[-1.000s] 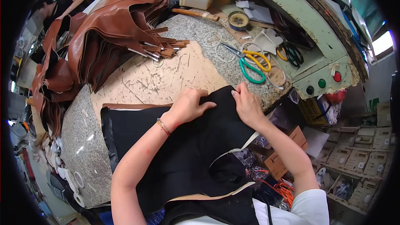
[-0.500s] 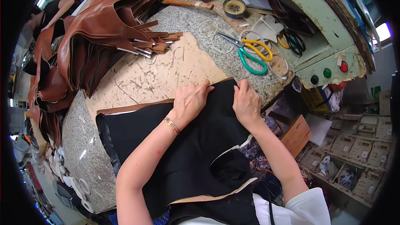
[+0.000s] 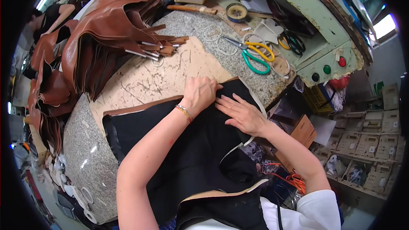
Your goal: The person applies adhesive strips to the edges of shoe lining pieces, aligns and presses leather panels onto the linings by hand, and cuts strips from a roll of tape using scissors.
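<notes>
A large black-backed leather piece (image 3: 170, 157) lies across the bench front and over my lap, with a brown edge along its far side and pale trimmed edges nearer me. My left hand (image 3: 199, 96), with bracelets at the wrist, is closed at the far edge, its fingers curled over the material. Beside it, my right hand (image 3: 243, 115) rests flat on the black side, fingers stretched out and nothing held. Beneath lies a scratched tan board (image 3: 157, 76).
Stacked brown leather pieces (image 3: 98, 30) hang over the bench's left. Scissors with yellow and green handles (image 3: 255, 55), a round tin (image 3: 237, 12) and a wooden-handled tool (image 3: 191, 9) lie at the back. A green machine housing (image 3: 332, 66) with buttons stands right. Another person (image 3: 53, 17) is far left.
My right hand has let go of the far edge, moved left and nearer me, and flattened onto the black side. My left hand stays at the edge. The right corner shows a pale rim.
</notes>
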Action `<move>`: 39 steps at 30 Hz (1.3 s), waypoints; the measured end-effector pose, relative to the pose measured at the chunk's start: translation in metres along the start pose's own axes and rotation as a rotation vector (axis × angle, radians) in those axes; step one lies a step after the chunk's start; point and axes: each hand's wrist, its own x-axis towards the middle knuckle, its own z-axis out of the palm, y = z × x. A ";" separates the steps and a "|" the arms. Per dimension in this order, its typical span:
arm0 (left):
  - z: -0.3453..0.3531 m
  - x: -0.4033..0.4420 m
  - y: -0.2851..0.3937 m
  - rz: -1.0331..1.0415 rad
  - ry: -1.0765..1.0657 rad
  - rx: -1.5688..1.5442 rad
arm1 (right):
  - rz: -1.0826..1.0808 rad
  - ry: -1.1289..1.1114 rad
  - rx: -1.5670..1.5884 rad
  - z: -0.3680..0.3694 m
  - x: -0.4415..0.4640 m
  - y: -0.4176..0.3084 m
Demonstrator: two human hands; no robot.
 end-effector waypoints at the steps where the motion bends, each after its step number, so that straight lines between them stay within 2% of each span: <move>1: -0.001 0.002 -0.002 -0.006 0.005 0.024 | -0.008 -0.154 -0.055 -0.003 0.000 0.005; 3: 0.001 -0.003 -0.004 -0.015 0.004 0.074 | 0.085 -0.117 -0.121 -0.008 0.007 0.010; 4: 0.007 -0.004 -0.002 -0.052 0.106 0.171 | 0.092 -0.134 -0.148 -0.011 0.010 0.012; 7: 0.009 0.000 -0.004 -0.108 0.072 0.193 | 0.345 0.053 -0.108 -0.005 0.013 0.028; 8: 0.013 0.002 -0.014 -0.090 0.094 0.172 | 0.397 0.129 -0.204 0.002 0.011 0.034; 10: -0.017 -0.003 -0.042 -0.249 0.038 0.121 | 0.479 0.278 -0.348 0.012 0.010 0.039; 11: -0.036 -0.010 -0.065 -0.425 -0.010 0.004 | 0.460 0.378 -0.352 0.014 0.004 0.038; 12: -0.044 -0.037 -0.103 -0.328 0.254 -0.128 | 0.449 0.376 -0.273 0.012 -0.001 0.038; 13: -0.062 -0.059 -0.131 -0.445 0.436 -0.452 | 0.448 0.371 -0.190 0.011 -0.006 0.039; 14: -0.095 -0.087 -0.145 -0.633 0.375 -0.429 | 0.415 0.474 -0.126 0.010 -0.006 0.041; 15: -0.118 -0.119 -0.163 -0.681 0.216 -0.234 | 0.432 0.501 -0.009 0.007 -0.007 0.043; 16: -0.104 -0.161 -0.183 -0.587 0.409 -0.080 | 0.506 0.490 0.041 0.003 -0.008 0.042; 17: -0.100 -0.186 -0.185 -0.565 0.414 -0.162 | 0.572 0.470 0.089 -0.001 -0.005 0.037; 18: -0.097 -0.209 -0.183 -0.547 0.423 -0.245 | 0.616 0.500 0.272 -0.003 0.000 0.029; 19: -0.098 -0.227 -0.177 -0.527 0.428 -0.329 | 0.482 0.511 0.178 -0.006 0.004 0.026; 21: -0.108 -0.247 -0.158 -0.730 0.448 -0.514 | 0.605 0.293 0.243 -0.023 0.005 0.021; 22: -0.111 -0.253 -0.149 -0.829 0.454 -0.615 | 0.587 0.523 0.391 -0.016 -0.004 0.040; 23: -0.097 -0.279 -0.160 -1.008 0.508 -1.071 | 0.614 0.590 0.671 -0.014 -0.013 0.062; 25: -0.060 -0.292 -0.152 -0.970 0.706 -0.994 | 0.629 0.626 0.549 0.001 -0.014 0.068; 26: -0.047 -0.304 -0.165 -0.956 0.766 -1.098 | 0.661 0.616 0.481 0.002 -0.012 0.063; 28: -0.053 -0.301 -0.156 -0.995 0.753 -1.095 | 0.714 0.590 0.337 -0.001 -0.005 0.052; 31: -0.072 -0.286 -0.137 -1.082 0.774 -1.089 | 0.712 0.643 -0.049 0.012 0.002 0.047; 33: -0.076 -0.283 -0.133 -1.167 0.768 -1.011 | 0.740 0.636 -0.167 0.011 0.007 0.037; 35: -0.067 -0.293 -0.147 -1.089 0.743 -1.014 | 0.725 0.568 -0.238 0.009 0.009 0.037; 36: -0.075 -0.293 -0.147 -1.061 0.725 -1.069 | 0.645 0.549 -0.287 0.008 0.007 0.043; 37: -0.083 -0.293 -0.144 -1.033 0.706 -1.129 | 0.734 0.351 -0.305 -0.001 0.009 0.037; 39: -0.093 -0.292 -0.139 -0.958 0.688 -1.218 | 0.486 0.247 -0.436 -0.017 0.014 0.039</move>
